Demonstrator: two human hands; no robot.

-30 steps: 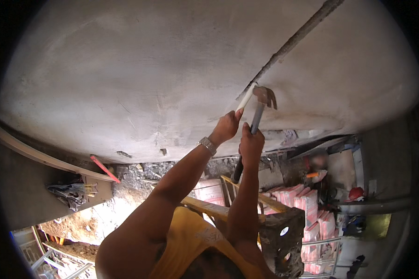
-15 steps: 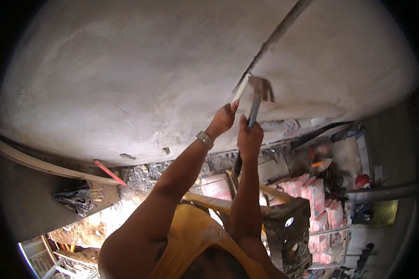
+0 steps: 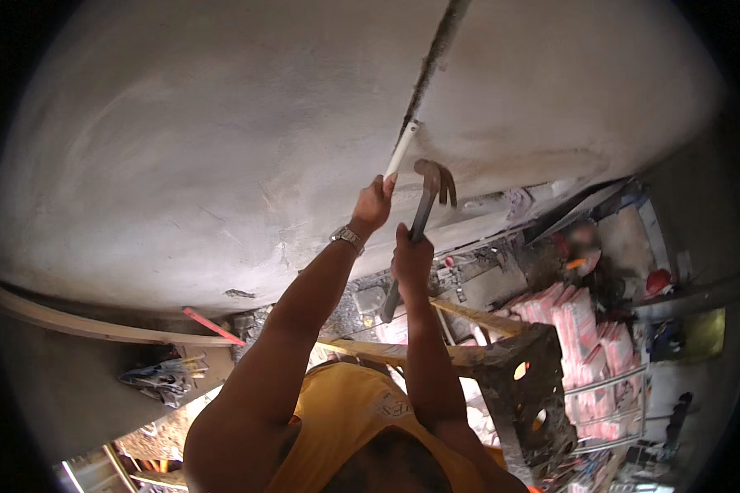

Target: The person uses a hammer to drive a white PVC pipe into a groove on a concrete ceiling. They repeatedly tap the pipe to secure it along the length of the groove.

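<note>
The hammer (image 3: 425,209) is gripped by the right hand (image 3: 412,263), a white rod (image 3: 401,150) by the left hand (image 3: 372,205). Sacks (image 3: 575,324) are stacked, contents hidden.

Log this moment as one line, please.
left hand: grips white rod, tip by groove | right hand: grips claw hammer, head apart from rod | surface: grey wall

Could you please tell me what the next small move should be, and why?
Perhaps tap the white tube with the hammer: the left hand holds the tube at the groove, and the right hand has the hammer's head close but apart.
</note>
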